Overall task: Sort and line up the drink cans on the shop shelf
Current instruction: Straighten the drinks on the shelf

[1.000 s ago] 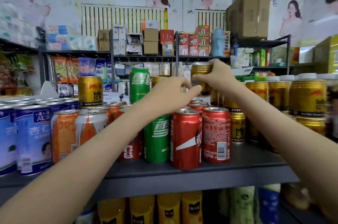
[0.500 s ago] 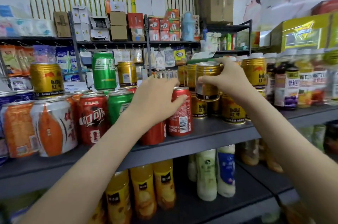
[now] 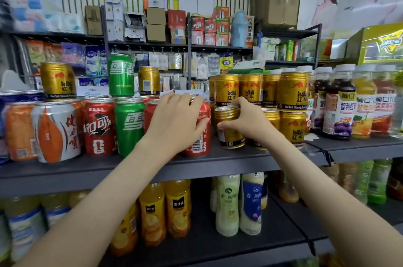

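Observation:
My right hand (image 3: 248,123) grips a gold Red Bull can (image 3: 229,128), tilted, low on the dark shelf (image 3: 218,157) in front of the stacked gold Red Bull cans (image 3: 257,92). My left hand (image 3: 176,121) wraps around a red cola can (image 3: 201,133) standing at the shelf front. Left of it stand a green Sprite can (image 3: 128,126), another red cola can (image 3: 98,128) and orange-and-white cans (image 3: 55,131). On top of that row sit a gold can (image 3: 57,80), a green can (image 3: 121,74) and a second gold can (image 3: 149,80).
Juice bottles with white caps (image 3: 346,105) fill the shelf to the right. Orange juice bottles (image 3: 165,210) and milky drink bottles (image 3: 239,203) stand on the lower shelf. Blue cans (image 3: 13,96) sit at far left. Boxes and hanging goods crowd the back racks.
My right hand has brought the gold can down from beside the upper stack to the shelf front. My left hand stays on the red can. The camera has shifted.

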A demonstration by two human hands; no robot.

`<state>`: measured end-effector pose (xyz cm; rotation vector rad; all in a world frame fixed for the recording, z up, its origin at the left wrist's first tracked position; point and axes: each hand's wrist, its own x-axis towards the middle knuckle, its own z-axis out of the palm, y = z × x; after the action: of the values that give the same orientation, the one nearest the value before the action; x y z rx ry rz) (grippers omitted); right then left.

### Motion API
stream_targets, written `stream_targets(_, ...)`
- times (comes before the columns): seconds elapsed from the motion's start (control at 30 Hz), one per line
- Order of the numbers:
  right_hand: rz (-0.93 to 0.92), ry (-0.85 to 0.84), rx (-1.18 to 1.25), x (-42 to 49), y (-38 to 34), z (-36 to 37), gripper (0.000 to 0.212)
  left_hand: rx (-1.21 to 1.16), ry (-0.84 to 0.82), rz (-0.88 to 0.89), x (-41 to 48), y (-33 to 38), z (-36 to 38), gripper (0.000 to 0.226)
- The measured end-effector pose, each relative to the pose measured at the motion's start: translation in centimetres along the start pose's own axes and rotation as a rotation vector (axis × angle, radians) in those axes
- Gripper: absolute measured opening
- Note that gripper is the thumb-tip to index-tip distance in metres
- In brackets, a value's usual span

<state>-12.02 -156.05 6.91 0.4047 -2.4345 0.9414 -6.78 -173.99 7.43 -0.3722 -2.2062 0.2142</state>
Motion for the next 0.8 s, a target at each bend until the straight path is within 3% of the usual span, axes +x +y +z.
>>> stream_targets(0.13, 0.036, -0.077, 0.045, 0.5, 1.0, 0.2, 0.060, 0.017, 0.006, -0.034, -0.1, 0.5, 0.1, 0.053)
stream_targets(0.27, -0.045, -0.070, -0.062, 0.6, 0.7, 0.2, 0.072, -0.010, 0.063, -0.038, -0.3, 0.6, 0.3, 0.053)
stream_targets(0.53, -0.395, 0.208, -0.083, -0.5, -3.4, -2.0, 0.059, -0.141, 0.138, -0.092, -1.3, -2.5, -3.1, 0.048)
stream_targets(0.8, -0.560, -0.027, 0.007, 3.9, -12.6, -0.2, 0.067, -0.173, 0.105, -0.379, -3.6, -14.7, -5.4, 0.028)
